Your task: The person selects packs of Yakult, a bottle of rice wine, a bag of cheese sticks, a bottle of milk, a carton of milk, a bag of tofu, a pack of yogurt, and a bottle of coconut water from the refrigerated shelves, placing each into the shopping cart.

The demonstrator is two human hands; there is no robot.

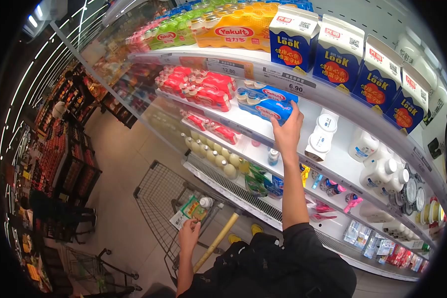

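Note:
My right hand (pixel 287 130) reaches up to the second shelf of a chilled display and grips a blue multipack of small drink bottles (pixel 265 103), which rests on the white shelf (pixel 303 144). Red multipacks (pixel 203 87) lie to its left. My left hand (pixel 188 234) is down low over a wire shopping cart (pixel 159 198), closed on a small white-capped bottle with a green label (pixel 197 207).
Blue "LooK" milk cartons (pixel 333 49) and orange and green Yakult packs (pixel 233 30) fill the top shelf. White bottles (pixel 377 169) stand to the right. A yellow cart handle (pixel 216 241) crosses below. Store racks (pixel 59 164) line the aisle at left.

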